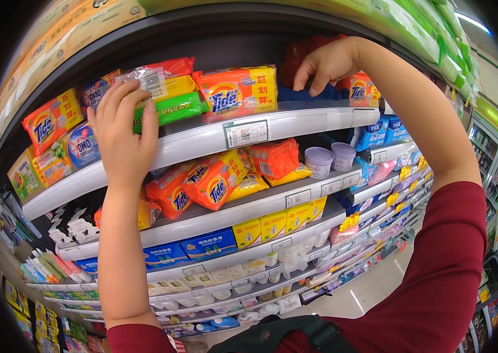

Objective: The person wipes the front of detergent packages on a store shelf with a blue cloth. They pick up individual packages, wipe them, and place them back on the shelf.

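My left hand reaches up to the top shelf, at the left end of a stack of wrapped soap packs. Its fingers touch a clear-wrapped pack with a barcode, and the thumb lies against a green pack. Whether it grips them I cannot tell. An orange and yellow Tide soap pack lies to the right of the stack. Further right, my right hand bends down with thumb and fingers closed on a dark blue cloth. A red bundle sits behind it, partly hidden.
The white shelf edge carries price labels. Below are loose Tide packs, two lilac tubs and mosquito-liquid boxes. Green packages overhang the top right. OMO and Tide packs fill the left end.
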### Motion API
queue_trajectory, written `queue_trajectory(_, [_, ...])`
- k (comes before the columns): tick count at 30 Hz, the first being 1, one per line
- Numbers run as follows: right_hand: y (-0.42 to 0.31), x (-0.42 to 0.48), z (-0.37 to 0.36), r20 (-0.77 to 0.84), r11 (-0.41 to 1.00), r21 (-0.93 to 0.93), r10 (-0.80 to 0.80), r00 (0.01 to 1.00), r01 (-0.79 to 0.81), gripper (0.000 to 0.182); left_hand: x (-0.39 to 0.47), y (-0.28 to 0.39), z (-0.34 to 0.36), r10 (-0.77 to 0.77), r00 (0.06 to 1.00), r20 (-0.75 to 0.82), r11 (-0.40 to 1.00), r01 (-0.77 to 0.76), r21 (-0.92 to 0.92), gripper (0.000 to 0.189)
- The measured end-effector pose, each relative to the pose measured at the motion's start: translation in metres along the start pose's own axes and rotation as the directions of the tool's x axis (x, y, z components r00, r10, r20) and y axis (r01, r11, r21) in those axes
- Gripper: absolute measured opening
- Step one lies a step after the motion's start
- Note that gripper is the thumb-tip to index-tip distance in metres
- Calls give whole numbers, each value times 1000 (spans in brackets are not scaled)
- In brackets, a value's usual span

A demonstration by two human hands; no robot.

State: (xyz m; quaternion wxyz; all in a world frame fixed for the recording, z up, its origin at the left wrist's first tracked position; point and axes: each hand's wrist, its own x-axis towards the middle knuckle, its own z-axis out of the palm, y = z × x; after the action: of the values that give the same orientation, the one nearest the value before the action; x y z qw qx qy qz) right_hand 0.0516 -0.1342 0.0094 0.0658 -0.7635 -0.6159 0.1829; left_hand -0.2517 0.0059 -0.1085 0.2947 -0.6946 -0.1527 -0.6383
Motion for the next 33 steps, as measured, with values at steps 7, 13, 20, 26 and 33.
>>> queue_trajectory(7, [-14, 65, 7, -175, 879, -437, 125, 977, -191, 40, -3, -6, 0, 14, 1000, -11, 1000, -14, 4, 13])
queue_trajectory(13, [37, 195, -35, -265, 790, -573, 73, 961, -218, 43, 2, -3, 5, 37, 996, -80, 997, -42, -62, 13])
queue_trajectory(20, [29, 241, -40, -293, 795, -555, 88, 952, -245, 43, 1, -7, -1, 27, 998, -52, 998, -30, -56, 13])
queue_trajectory(26, [26, 239, -31, -275, 783, -577, 80, 958, -231, 43, -1, -11, 8, 63, 992, -113, 997, -68, -42, 13])
queue_trajectory(33, [-5, 194, -34, -216, 787, -600, 12, 976, -142, 43, 0, -7, 2, 42, 999, -25, 999, -43, -27, 13])
